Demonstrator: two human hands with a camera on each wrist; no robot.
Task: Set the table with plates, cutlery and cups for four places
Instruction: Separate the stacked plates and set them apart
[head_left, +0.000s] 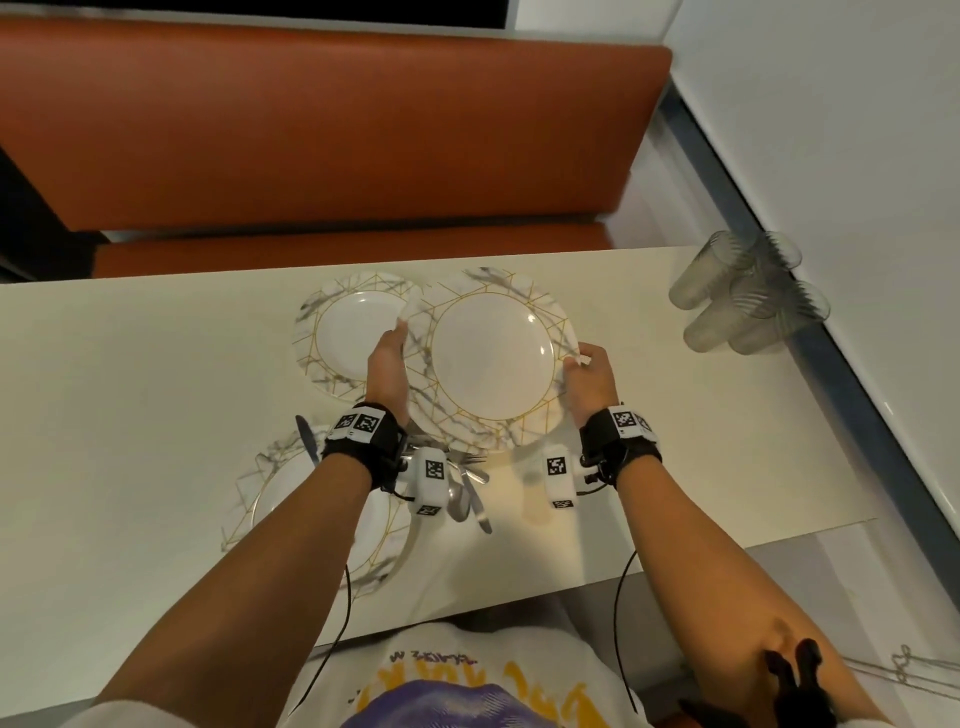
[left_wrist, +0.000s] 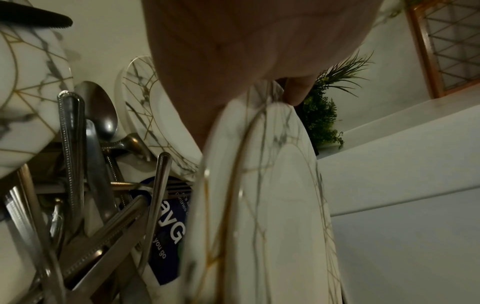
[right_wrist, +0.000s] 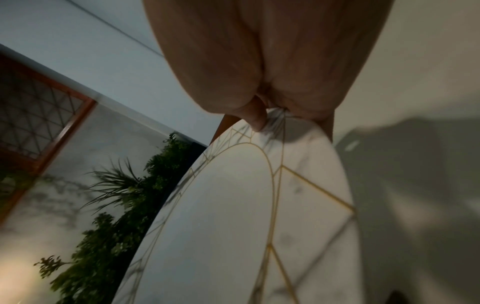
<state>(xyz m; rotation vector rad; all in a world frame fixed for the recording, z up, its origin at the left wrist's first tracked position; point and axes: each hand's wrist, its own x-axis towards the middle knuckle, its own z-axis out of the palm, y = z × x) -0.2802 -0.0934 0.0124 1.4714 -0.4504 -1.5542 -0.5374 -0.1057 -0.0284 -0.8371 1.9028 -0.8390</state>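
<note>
A white marble-patterned plate (head_left: 493, 358) with gold lines is held over the cream table (head_left: 156, 389), slightly tilted. My left hand (head_left: 395, 343) grips its left rim and my right hand (head_left: 584, 364) pinches its right rim. In the left wrist view my thumb (left_wrist: 296, 90) lies on the plate's (left_wrist: 272, 205) edge, and a second rim shows close behind it. In the right wrist view my right hand (right_wrist: 259, 61) pinches the plate (right_wrist: 233, 205) at its rim. A matching plate (head_left: 343, 338) lies at the far left, another (head_left: 291, 499) under my left forearm. Loose cutlery (head_left: 467, 483) lies heaped near my left wrist.
Several clear plastic cups (head_left: 748, 291) lie on their sides at the table's far right, against the white wall. An orange bench (head_left: 332, 130) runs behind the table. A dark knife (head_left: 306, 441) rests on the near plate. Bare tabletop stretches left and right of the plates.
</note>
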